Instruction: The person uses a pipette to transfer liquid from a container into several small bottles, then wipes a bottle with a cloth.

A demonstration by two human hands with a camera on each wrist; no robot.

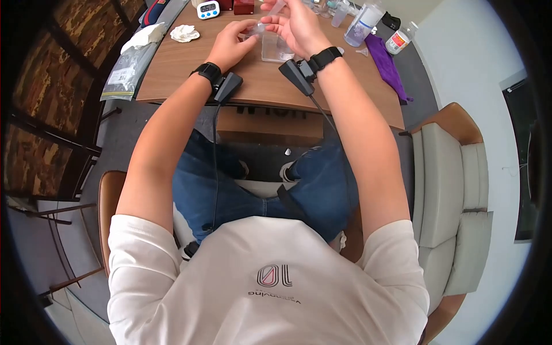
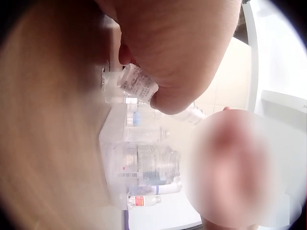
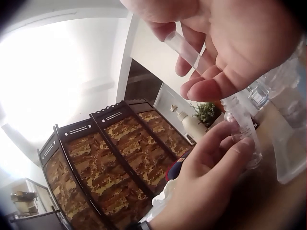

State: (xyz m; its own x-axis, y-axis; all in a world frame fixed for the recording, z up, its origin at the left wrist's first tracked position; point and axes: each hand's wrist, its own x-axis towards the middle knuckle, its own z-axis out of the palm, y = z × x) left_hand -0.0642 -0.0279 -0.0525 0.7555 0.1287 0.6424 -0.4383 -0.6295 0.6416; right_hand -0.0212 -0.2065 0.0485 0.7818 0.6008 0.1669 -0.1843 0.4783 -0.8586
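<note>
Jeans [image 1: 253,195] cover my legs, nearest to me, with the front edge of the table [image 1: 172,75] beyond my knees. Over it, my left hand [image 1: 230,45] pinches a small clear bottle [image 3: 245,127] with printed text, thumb against one side and fingers curled at the other; I cannot tell whether its base touches the table. My right hand [image 1: 296,27], raised just above and beside it, holds a slim translucent tube [image 3: 184,50] among loosely curled fingers, the tube lying slanted. Between my hands a clear box [image 1: 270,50] sits on the table. Out to the left lies a crumpled white tissue [image 1: 184,33]; to the right, a small funnel [image 1: 362,52] lies near a large clear bottle [image 1: 357,33], with a purple cloth [image 1: 382,60] beside that and a white bottle with a red label [image 1: 398,41] close by. Farther off are a white timer [image 1: 208,9], a red box [image 1: 244,6] and, in the right wrist view, a patterned folding screen [image 3: 122,163].
</note>
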